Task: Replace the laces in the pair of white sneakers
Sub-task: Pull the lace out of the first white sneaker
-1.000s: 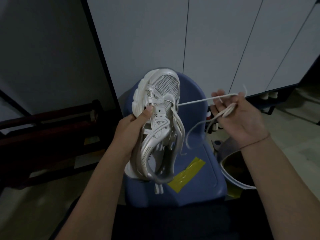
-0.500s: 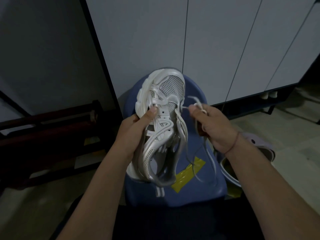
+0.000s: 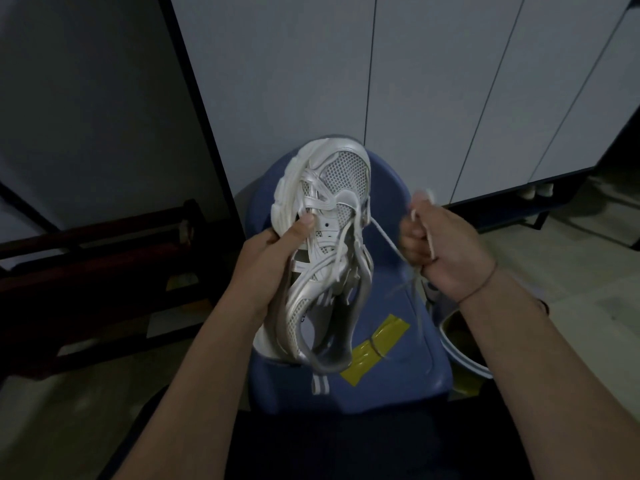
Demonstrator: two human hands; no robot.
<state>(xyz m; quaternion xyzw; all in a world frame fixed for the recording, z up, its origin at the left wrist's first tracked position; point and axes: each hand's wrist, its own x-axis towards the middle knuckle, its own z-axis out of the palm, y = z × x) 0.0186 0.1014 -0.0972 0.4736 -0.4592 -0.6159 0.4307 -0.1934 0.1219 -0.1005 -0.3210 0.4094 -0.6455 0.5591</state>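
Pulling back out from the sneaker with the right hand, fist curled round the taut lace. Gripping the sneaker above the blue chair with the left hand. Guessing partway: still half threaded, second shoe unseen.

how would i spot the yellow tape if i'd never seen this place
Find the blue chair in front of the white cabinet doors. On its seat, just right of the heel of the held sneaker, lies yellow tape, the only yellow on that blue.
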